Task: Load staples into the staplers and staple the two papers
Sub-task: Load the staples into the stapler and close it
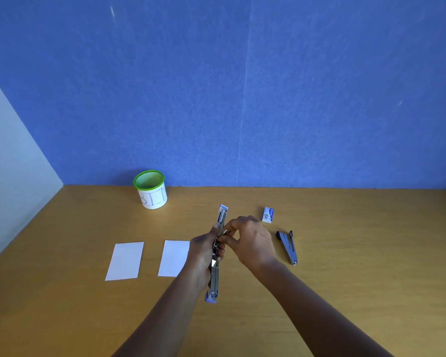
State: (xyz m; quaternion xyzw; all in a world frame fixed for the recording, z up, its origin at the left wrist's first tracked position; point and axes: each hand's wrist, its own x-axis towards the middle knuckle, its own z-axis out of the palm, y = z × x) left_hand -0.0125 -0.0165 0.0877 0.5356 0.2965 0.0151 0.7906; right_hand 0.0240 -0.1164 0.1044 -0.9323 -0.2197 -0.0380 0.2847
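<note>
"Two staplers are here. Where is the one you work on?"

"It is in the air above the table (345, 253), in the middle. My left hand (204, 251) grips the blue stapler (222, 215) around its middle, with the fingers curled round the metal. It is opened out, almost in one line. My right hand (250, 238) pinches something small and shiny at the channel. I think it is a strip of staples, but it is too small to be sure. The other stapler (287, 247) lies at 3 o'clock from my hands, and the staple box (267, 215) at 1 o'clock. No hand touches them."

"Which way does it point?"

"Its long axis runs from 6 o'clock to 12 o'clock and leans a little to 1 o'clock. One blue end is near me, the other is far."

"What can go wrong?"

"A strip of staples breaks easily. If I pinch too hard or push it in at an angle, it can break and scatter on the table. If my left hand turns, the channel tips and the strip can slide out. Also the spring could snap on my fingertips. The two papers (125, 261) lie at 9 o'clock, not yet stapled, I judge."
</note>
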